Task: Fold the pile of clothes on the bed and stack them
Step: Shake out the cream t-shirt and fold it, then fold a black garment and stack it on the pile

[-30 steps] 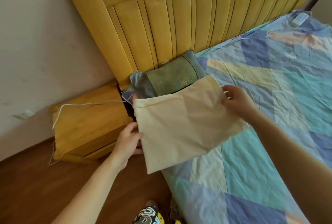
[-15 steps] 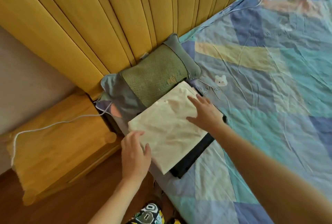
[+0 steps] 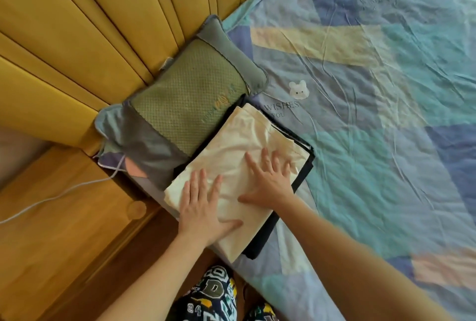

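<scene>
Folded cream cloth (image 3: 239,156) lay on top of a dark folded garment (image 3: 304,168), the two forming a stack at the bed's (image 3: 386,140) near-left corner, touching the green pillow (image 3: 190,104) that leaned on the yellow headboard (image 3: 103,24). The dark garment's edges showed past the cream cloth along the right and near sides. Left hand (image 3: 202,207) rested flat on the cloth's near-left part, fingers (image 3: 195,184) straight and slightly spread, holding nothing. Right hand (image 3: 269,179) lay flat on the cloth's right part, fingers (image 3: 265,161) splayed wide, thumb out toward the left hand; it pressed down and gripped nothing. The bed sheet was patchwork blue, teal and yellow, with a small bear print (image 3: 297,89) just beyond the stack. A wooden nightstand (image 3: 64,230) stood left of the bed, a white cable (image 3: 51,199) trailing across it. Patterned shorts (image 3: 208,297) showed at the bottom edge.
</scene>
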